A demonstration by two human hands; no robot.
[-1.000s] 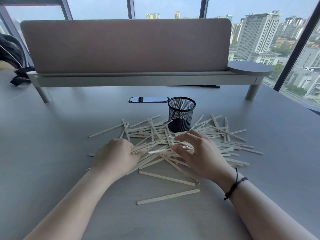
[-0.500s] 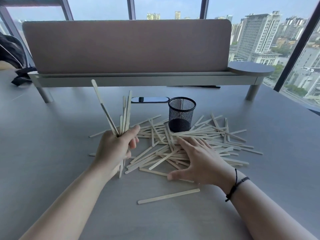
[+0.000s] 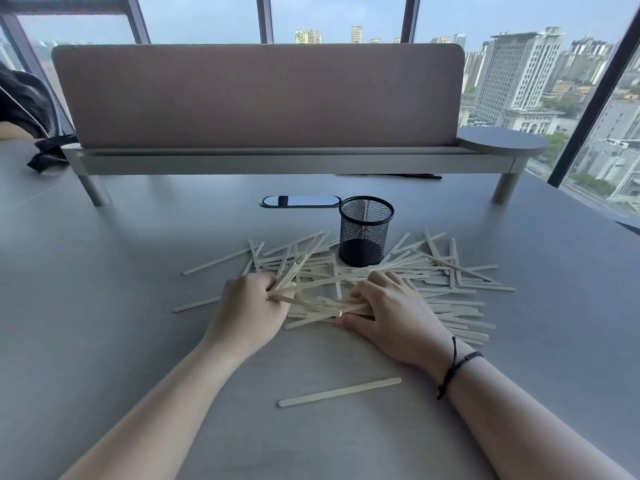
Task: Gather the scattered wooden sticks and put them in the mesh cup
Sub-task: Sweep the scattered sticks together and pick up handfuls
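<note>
Pale flat wooden sticks [image 3: 450, 271] lie scattered in a loose heap on the grey worktop [image 3: 104, 271], spread left, right and in front of the black cylindrical mesh cup [image 3: 365, 235]. Cup upright, at the far edge of the heap, some sticks touching its base; whether any lie inside, cannot tell. Left hand [image 3: 247, 308] rests knuckles-up at the heap's left side, fingers curled closed on a bundle of sticks that fans up and away toward the cup. Right hand [image 3: 388, 315] pressed down on the heap's middle, fingers and thumb closing around several sticks. One single stick [image 3: 339, 392] lies apart, nearer the person, between the forearms. Black cord bracelet [image 3: 457, 367] on right wrist.
</note>
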